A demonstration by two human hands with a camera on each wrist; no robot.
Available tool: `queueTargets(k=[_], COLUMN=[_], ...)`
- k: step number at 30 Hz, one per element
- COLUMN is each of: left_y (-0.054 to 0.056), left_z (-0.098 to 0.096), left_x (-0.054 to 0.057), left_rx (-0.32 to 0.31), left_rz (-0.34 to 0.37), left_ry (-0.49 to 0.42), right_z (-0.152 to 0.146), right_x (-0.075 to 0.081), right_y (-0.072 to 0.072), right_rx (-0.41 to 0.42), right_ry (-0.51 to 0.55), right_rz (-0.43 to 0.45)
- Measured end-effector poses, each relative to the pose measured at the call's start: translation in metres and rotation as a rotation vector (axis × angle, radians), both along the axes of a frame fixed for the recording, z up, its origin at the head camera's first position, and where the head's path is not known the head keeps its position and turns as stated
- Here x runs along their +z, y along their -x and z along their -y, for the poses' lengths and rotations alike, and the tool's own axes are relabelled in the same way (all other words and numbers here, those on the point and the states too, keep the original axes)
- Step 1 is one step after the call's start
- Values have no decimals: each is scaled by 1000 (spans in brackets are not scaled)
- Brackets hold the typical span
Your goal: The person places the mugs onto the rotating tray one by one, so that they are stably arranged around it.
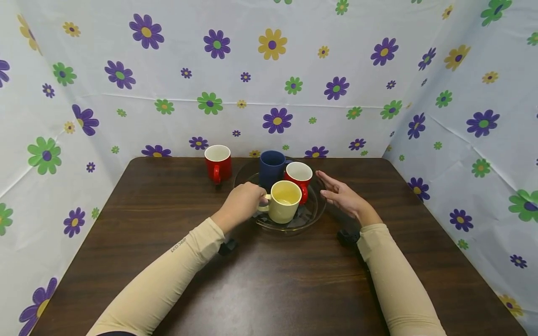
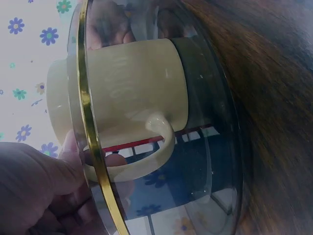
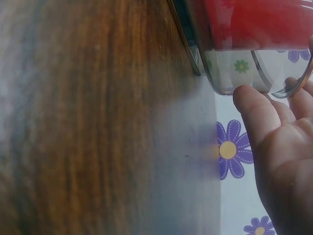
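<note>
My left hand (image 1: 243,204) grips the handle of a pale yellow mug (image 1: 282,210), which is in the front part of a clear, gold-rimmed glass dish (image 1: 317,212). In the left wrist view the yellow mug (image 2: 132,88) shows through the dish wall, and its handle has the thumb and fingers around it. A blue mug (image 1: 271,169) and a red mug (image 1: 299,171) with a white inside stand behind it in the dish. My right hand (image 1: 345,198) has its fingers extended at the dish's right side; in the right wrist view the fingertips are by the rim.
Another red mug (image 1: 218,163) stands on the dark wood table (image 1: 286,280), outside the dish to the left, with its handle toward me. Flower-patterned cloth (image 1: 269,84) hangs behind the table and along both sides.
</note>
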State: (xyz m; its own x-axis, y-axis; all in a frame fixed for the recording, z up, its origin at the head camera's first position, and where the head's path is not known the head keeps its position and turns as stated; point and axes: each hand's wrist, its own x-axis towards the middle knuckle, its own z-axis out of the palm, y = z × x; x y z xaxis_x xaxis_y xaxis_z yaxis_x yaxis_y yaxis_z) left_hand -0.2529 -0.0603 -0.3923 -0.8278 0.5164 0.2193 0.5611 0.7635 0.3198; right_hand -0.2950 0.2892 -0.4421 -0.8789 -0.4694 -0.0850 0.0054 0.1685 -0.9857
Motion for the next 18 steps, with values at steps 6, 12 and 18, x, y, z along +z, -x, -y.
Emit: queueTargets(k=[6, 12, 18], left_y=[-2, -2, 0], left_z=[-4, -6, -6], left_x=[1, 0, 2], left_rx=[5, -2, -9], left_rz=[31, 69, 65], left_ry=[-19, -28, -41], right_z=[-1, -2, -1], right_x=[-1, -2, -1], right_y=[-1, -3, -2], right_rx=[-5, -4, -7], right_ry=[-7, 3, -9], right_rz=[1, -6, -14])
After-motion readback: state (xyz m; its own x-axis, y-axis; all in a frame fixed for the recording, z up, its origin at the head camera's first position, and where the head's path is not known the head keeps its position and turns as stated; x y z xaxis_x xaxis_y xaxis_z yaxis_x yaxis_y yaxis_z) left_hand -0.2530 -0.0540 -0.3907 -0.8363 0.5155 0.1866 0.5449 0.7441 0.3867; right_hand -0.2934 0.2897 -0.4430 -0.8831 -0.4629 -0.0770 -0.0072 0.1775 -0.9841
